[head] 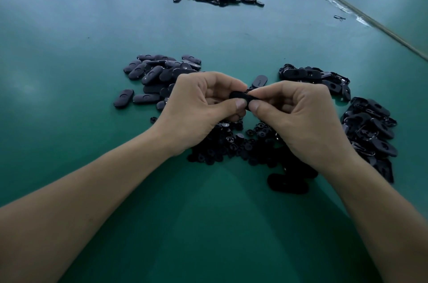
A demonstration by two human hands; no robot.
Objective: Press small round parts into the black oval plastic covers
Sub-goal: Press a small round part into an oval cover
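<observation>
Left hand (199,106) and right hand (294,118) meet, fingers (222,81) curled, thumbs pinching.

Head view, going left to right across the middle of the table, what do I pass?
You pass the left pile of covers → left hand → held cover → right hand → right pile of covers.

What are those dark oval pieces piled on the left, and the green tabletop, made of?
The oval covers look like moulded plastic, matt to satin black: soft grey highlights sit on their rounded tops. The tabletop seems a smooth green mat or laminate, semi-gloss, since overhead lights smear across it; which, I cannot tell.
</observation>
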